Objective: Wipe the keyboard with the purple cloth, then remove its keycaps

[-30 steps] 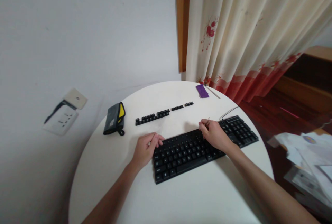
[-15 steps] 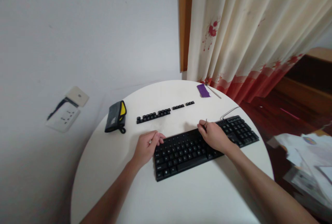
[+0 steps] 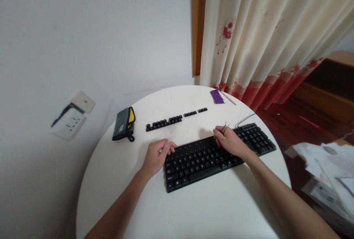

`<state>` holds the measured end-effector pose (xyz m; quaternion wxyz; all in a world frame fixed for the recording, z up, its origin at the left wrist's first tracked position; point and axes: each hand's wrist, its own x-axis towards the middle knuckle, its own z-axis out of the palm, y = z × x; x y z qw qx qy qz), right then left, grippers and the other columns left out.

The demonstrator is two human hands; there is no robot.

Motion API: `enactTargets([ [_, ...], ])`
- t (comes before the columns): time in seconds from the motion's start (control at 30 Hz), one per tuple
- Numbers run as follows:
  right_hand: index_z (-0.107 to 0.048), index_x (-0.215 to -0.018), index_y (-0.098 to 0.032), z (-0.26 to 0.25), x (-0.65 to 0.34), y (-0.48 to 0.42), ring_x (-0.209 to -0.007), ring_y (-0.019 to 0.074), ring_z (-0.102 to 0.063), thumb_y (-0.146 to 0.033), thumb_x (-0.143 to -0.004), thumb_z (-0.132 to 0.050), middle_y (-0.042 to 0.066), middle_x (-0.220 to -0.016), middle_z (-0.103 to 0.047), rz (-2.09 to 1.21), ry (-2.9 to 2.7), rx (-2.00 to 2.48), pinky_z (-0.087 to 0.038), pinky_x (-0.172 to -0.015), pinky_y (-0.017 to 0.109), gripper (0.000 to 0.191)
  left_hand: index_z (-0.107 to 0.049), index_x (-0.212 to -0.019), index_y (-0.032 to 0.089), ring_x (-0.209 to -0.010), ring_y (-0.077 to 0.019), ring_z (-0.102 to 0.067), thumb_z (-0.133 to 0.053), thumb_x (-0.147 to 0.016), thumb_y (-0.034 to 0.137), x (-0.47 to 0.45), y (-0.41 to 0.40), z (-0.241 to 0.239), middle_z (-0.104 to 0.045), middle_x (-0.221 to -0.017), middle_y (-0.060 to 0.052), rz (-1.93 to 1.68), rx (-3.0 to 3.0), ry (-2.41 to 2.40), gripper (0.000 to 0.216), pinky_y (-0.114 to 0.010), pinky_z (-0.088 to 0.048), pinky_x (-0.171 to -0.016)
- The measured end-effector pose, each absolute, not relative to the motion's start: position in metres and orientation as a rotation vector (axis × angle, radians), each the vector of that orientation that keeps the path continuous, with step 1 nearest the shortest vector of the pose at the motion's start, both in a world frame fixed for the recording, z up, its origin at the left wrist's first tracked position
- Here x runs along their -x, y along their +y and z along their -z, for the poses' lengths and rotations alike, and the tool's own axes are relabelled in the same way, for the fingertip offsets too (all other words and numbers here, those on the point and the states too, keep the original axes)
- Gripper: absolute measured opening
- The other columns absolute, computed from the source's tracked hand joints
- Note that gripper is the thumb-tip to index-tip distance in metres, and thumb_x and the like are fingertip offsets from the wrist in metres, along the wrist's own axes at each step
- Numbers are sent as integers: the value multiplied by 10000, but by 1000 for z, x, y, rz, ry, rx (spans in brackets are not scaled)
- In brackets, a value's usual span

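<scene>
A black keyboard (image 3: pixel 203 170) lies slanted across the round white table (image 3: pixel 177 217), its upper row of key places bare of caps. My right hand (image 3: pixel 229 141) is closed in a pinch around a thin wire-like tool (image 3: pixel 225 125). One end pokes up above the fingers; the lower end points at the keyboard's upper row. At the keyboard's upper left corner rests my left hand (image 3: pixel 157 156), fingers curled. A small pale bit shows between them, too small to name. Beyond the keyboard, loose black keycaps (image 3: pixel 167 121) stand in rows.
On the left of the table sits a dark pouch (image 3: pixel 121 124) with a yellow patch. A purple cloth (image 3: pixel 217 96) and a thin grey stick (image 3: pixel 229 98) lie at the back. The keyboard's cable (image 3: pixel 245 119) runs off the back right edge. Papers (image 3: pixel 329 165) are at the right.
My right hand has shifted slightly right and turned, so that more of the thin tool shows above and below the fingers. My left hand has stayed in place.
</scene>
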<state>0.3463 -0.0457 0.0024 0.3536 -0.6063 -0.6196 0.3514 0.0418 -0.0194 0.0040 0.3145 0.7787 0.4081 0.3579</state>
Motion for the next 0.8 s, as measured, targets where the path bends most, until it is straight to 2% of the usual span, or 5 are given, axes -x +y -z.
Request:
enactTargets([
  [0.13, -513, -662, -192, -4, -347, -42, -396, 106, -449, -338, -947, -412, -37, -448, -527, -986, -1511, 1573, -364, -480, 233, 335, -724, -822, 148, -585, -129, -592, -434, -1003, 349, -41, -19, -3, -678, -661, -21, -945, -2040, 1073, 396, -244, -463, -606],
  [0.23, -510, -634, -190, -10, -346, -43, -410, 101, -452, -333, -947, -425, -28, -452, -532, -941, -1485, 1544, -362, -476, 226, 355, -724, -815, 149, -582, -129, -591, -435, -1003, 347, -41, -19, -3, -674, -651, -19, -951, -2045, 1062, 397, -244, -462, -608],
  [0.47, -543, -709, -185, -22, -328, -56, -445, 91, -454, -387, -959, -479, -25, -568, -579, -972, -1395, 1303, -353, -453, 215, 327, -728, -851, 154, -619, -131, -609, -467, -992, 337, -43, -20, -6, -684, -696, -21, -925, -2015, 1044, 348, -245, -476, -636],
  [0.63, -604, -823, -183, -22, -305, -70, -537, 99, -515, -352, -945, -544, 0, -709, -662, -1038, -1475, 1177, -395, -503, 215, 217, -718, -1027, 166, -792, -164, -658, -593, -926, 292, -48, -24, -10, -732, -914, -65, -900, -1997, 960, 204, -267, -513, -727],
  [0.8, -652, -950, -191, -22, -287, -83, -665, 132, -616, -309, -942, -561, 24, -817, -711, -1084, -1581, 1078, -449, -579, 234, 149, -671, -1196, 187, -899, -195, -660, -697, -860, 321, -49, -27, -11, -709, -1115, -103, -814, -1974, 799, 363, -334, -542, -840],
])
